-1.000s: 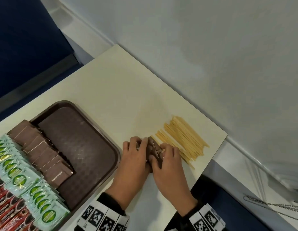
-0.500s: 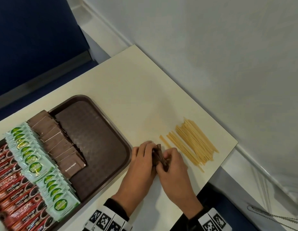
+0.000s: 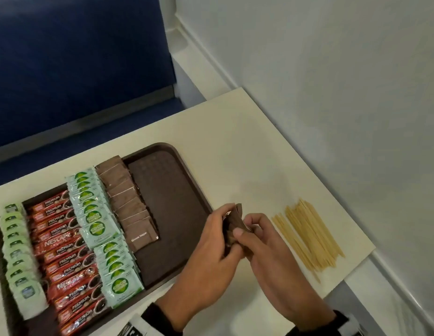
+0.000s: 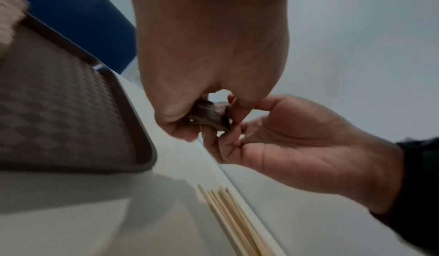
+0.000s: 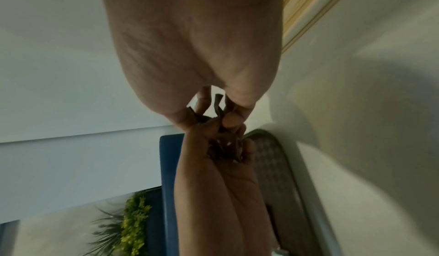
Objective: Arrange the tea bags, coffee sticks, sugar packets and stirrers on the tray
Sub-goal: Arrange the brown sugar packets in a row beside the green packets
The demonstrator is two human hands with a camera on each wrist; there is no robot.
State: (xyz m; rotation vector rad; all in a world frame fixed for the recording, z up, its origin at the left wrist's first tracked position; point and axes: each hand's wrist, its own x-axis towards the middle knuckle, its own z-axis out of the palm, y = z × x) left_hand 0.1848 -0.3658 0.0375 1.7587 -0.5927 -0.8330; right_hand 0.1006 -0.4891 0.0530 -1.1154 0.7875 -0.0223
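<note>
A pale worktop sits against a white wall, with a blue seat behind it. The brown tray holds rows of tea bags, coffee sticks and brown sugar packets; its right part is bare. Both hands meet just right of the tray, above the worktop: the left hand and right hand have fingers curled round a small stack of sugar packets, pinching it between them. The stirrers lie loose near the worktop's right edge, well apart from the tray. The stack looks splayed, so packets could slip and scatter if the grip eases during squaring. The right wrist, close to the stirrers, could also knock some off the edge.
</note>
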